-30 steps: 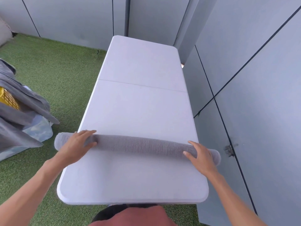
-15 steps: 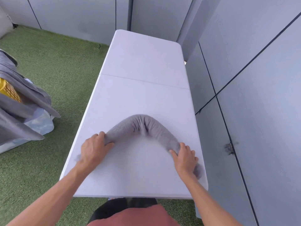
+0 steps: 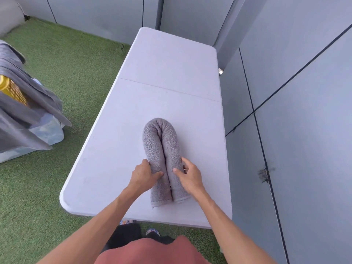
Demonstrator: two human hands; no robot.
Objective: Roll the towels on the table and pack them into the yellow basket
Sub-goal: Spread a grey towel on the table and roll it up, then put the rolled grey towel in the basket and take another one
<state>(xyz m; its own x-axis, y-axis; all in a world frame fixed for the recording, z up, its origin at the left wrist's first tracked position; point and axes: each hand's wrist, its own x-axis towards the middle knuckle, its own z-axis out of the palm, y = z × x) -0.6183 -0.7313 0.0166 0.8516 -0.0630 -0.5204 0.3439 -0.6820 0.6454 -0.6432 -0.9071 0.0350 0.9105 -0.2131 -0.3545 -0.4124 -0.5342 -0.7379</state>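
Both hands gripped the rolled towel (image 3: 163,155) w/ curled fingers: left hand (image 3: 142,175) held the left leg of the roll, thumb on top and fingers around its outer side; right hand (image 3: 187,173) held the right leg in the same way from the other side. So the towel lay between the hands, on the near half of the white desk (image 3: 114,159), approx. in the middle of its width. It was grey terry cloth, a long roll bent in two like a U: the bend pointed away from the person, the 2 legs lay side by side and touched, and both ends w/ hemmed edge lay near the front edge of the desk. No brand or writing could be read anywhere. Yellow basket (image 3: 11,90) stood far left on the green turf, well apart from the desk, partly covered by grey cloths (image 3: 28,111).
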